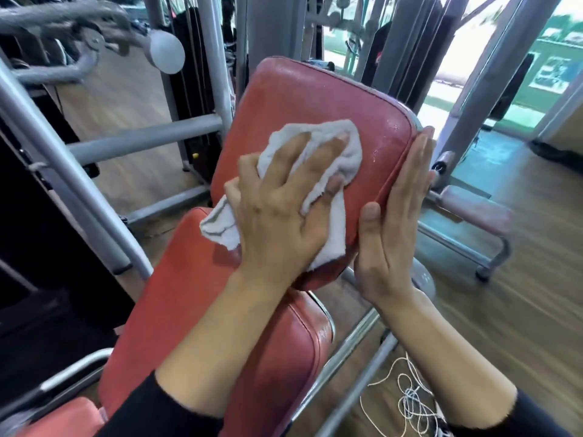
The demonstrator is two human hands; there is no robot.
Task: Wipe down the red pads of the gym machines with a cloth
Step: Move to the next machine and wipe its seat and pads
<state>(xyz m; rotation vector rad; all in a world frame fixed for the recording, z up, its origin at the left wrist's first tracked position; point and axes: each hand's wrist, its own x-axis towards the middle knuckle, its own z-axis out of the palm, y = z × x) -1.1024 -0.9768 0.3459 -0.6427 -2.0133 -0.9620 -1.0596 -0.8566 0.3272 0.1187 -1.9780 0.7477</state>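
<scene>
A red back pad [318, 102] of a gym machine tilts up in the middle of the view, its surface wet and shiny. My left hand [280, 209] presses a crumpled white cloth [334, 152] flat against the pad's lower half, fingers spread over it. My right hand [394, 222] lies flat against the pad's right edge, fingers straight and thumb on the front rim. Below it the red seat pad [189, 310] runs toward me under my left forearm.
Grey steel frame tubes [72, 184] slope on the left, with a crossbar [145, 140] behind the pad. A pink padded bench [476, 209] stands at the right on the wooden floor. Tangled white string [410, 402] lies at the lower right. Another pink pad [63, 417] shows at bottom left.
</scene>
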